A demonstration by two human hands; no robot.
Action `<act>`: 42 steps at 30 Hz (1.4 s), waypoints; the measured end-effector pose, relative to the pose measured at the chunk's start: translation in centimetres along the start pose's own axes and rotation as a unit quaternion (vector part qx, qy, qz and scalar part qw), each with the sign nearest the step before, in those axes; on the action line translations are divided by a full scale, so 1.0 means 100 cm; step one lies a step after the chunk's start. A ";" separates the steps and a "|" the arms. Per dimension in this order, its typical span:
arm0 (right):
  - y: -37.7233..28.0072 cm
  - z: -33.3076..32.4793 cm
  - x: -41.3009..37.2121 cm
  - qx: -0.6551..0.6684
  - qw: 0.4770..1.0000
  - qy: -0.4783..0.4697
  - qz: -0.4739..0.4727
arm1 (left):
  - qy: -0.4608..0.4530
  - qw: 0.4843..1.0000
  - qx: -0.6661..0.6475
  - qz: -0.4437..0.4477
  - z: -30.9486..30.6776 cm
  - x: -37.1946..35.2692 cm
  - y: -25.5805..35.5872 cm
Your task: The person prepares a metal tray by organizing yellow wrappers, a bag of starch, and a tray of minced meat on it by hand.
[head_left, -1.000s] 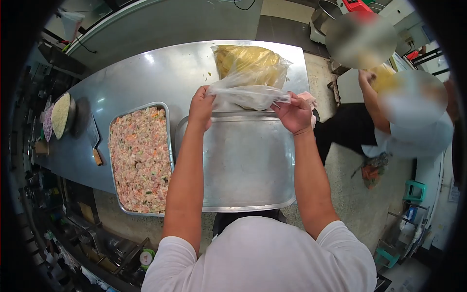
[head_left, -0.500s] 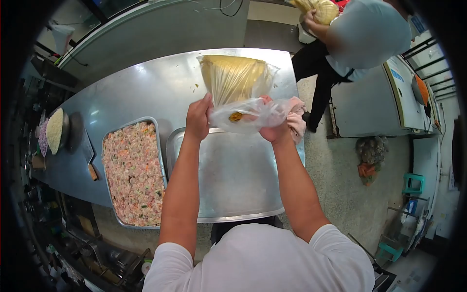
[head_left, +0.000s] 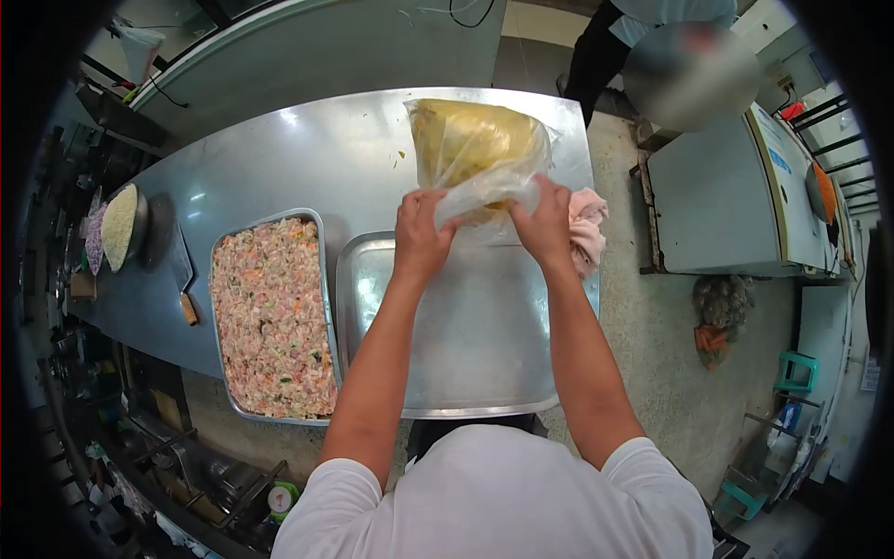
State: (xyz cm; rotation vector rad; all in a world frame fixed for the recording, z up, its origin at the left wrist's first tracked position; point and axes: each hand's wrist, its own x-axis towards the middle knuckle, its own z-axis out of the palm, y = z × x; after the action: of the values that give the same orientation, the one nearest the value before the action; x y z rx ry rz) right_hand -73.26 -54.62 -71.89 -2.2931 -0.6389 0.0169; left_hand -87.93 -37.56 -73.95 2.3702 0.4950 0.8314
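My left hand and right hand clamped the plastic bag near its mouth; yellow contents lay inside; chopped mixture filled the left tray.

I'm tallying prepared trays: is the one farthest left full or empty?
Full: in the left tray, chopped mixture reaches edge to edge, hiding the bottom; its depth I cannot tell.

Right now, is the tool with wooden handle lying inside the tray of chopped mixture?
No, the tool lies on the metal table, beside the filled tray.
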 end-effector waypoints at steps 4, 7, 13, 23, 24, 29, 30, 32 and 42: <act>0.004 0.007 0.018 0.613 0.753 -0.147 0.189 | -0.128 0.880 -0.369 -0.270 0.003 0.014 -0.026; 0.028 -0.007 0.019 0.832 0.481 -0.225 0.159 | -0.093 0.628 -0.696 -0.335 -0.025 0.044 -0.047; 0.110 -0.017 0.064 0.687 0.677 -0.136 0.226 | -0.164 0.672 -0.629 -0.354 -0.049 0.079 -0.069; 0.010 0.024 0.020 -0.010 0.997 -0.004 0.072 | 0.053 0.995 0.008 -0.081 0.022 0.034 -0.022; 0.008 0.027 0.032 0.126 0.986 -0.011 0.107 | 0.028 0.989 -0.036 -0.138 0.023 0.045 -0.026; -0.018 0.011 0.034 0.625 0.759 -0.037 0.178 | 0.019 0.951 -0.186 -0.248 0.038 0.076 -0.029; -0.027 0.005 0.034 0.670 0.718 -0.051 0.180 | 0.033 0.951 -0.205 -0.231 0.039 0.081 -0.026; -0.006 0.015 0.040 0.748 0.622 -0.173 0.150 | 0.052 0.978 -0.123 -0.158 0.043 0.075 -0.016; 0.035 -0.036 0.100 0.636 0.610 -0.455 0.130 | 0.053 0.770 -0.550 -0.319 0.016 0.108 -0.028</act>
State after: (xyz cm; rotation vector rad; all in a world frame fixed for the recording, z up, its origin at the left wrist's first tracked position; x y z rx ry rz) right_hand -62.29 -54.57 -69.88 -0.7591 -0.4504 1.3849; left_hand -79.30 -30.56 -71.93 0.9668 0.5784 0.6377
